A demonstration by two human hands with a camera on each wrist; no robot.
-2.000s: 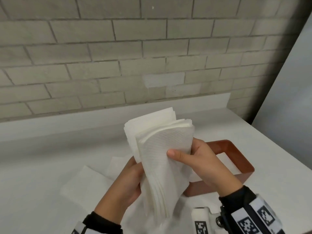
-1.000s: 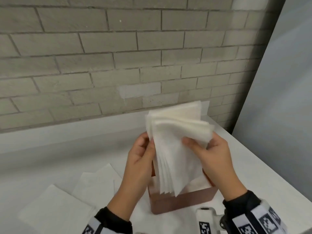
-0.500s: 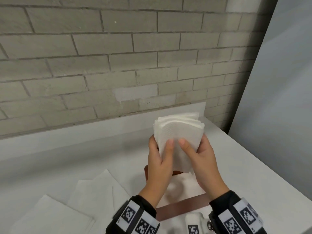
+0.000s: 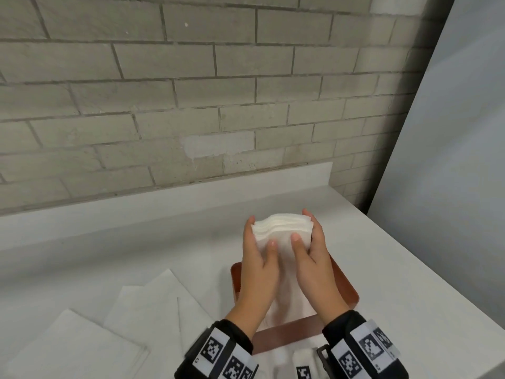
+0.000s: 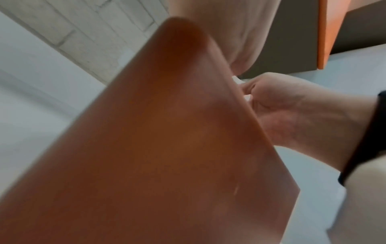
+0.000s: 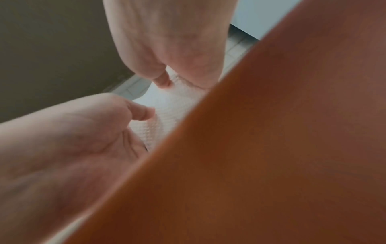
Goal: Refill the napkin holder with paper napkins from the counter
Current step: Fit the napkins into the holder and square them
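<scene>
In the head view both hands hold an upright stack of white paper napkins [image 4: 281, 228] by its sides, thumbs on the near face. My left hand [image 4: 261, 233] grips the left edge and my right hand [image 4: 303, 227] the right edge. The stack's lower part stands inside the brown napkin holder [image 4: 347, 288], hidden behind the hands. In the left wrist view the blurred holder wall [image 5: 167, 148] fills most of the frame, with the right hand [image 5: 292, 112] beyond it. In the right wrist view the textured napkins [image 6: 173, 105] show between the right hand [image 6: 167, 49] and the left hand [image 6: 83, 132].
Loose napkins [image 4: 153, 305] lie spread on the white counter [image 4: 109, 242] left of the holder, and another pile [image 4: 68, 348] sits near the front left. A brick wall [image 4: 218, 105] backs the counter. A grey panel [image 4: 451, 187] stands at the right, beside the counter's right edge.
The fanned stack has been squared up between both hands and lowered from chest height down into the holder. The left hand moved from behind the stack to its left edge.
</scene>
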